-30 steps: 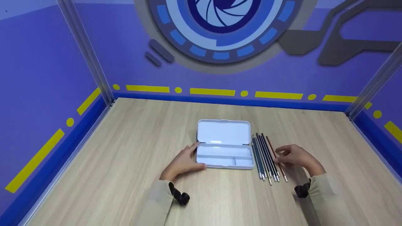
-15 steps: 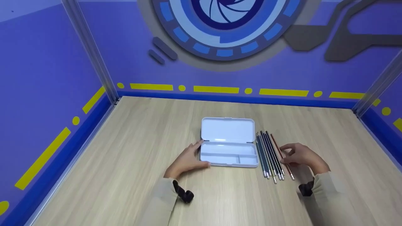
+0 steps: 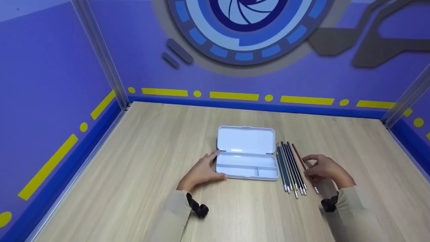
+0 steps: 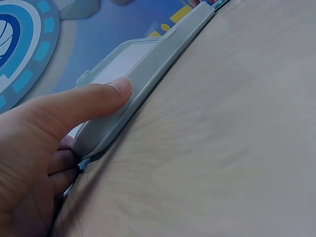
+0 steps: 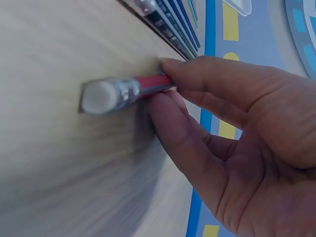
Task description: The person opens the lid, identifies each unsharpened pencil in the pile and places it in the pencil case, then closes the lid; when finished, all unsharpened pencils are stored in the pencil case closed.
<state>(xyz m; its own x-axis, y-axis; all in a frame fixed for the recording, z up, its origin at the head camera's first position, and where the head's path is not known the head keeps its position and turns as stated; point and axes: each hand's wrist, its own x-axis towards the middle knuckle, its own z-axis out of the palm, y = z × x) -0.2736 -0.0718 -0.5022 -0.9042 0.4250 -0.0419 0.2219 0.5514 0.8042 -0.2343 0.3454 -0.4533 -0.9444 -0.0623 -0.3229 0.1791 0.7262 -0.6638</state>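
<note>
A white pencil case (image 3: 247,177) lies open on the table, its lid laid back and its compartments bare. My left hand (image 3: 200,172) grips the case's left end. In the left wrist view the thumb (image 4: 106,98) presses the front wall and the other fingers bend round the end. Right of the case lies a row of several dark pencils (image 3: 291,168), their eraser ends toward me. My right hand (image 3: 327,169) pinches a red pencil (image 5: 153,84) between thumb and fingers, just right of that row. Its white eraser end points toward the right wrist camera, close to the tabletop.
The wood-grain table (image 3: 151,144) is bounded by a purple back wall (image 3: 141,60) and side walls, with metal posts (image 3: 105,57) at the corners. A black strap (image 3: 198,206) sits at each sleeve cuff.
The head view has shifted slightly. The red pencil's eraser end has moved a little to the right, away from the row, with my right hand. My left hand stays on the case.
</note>
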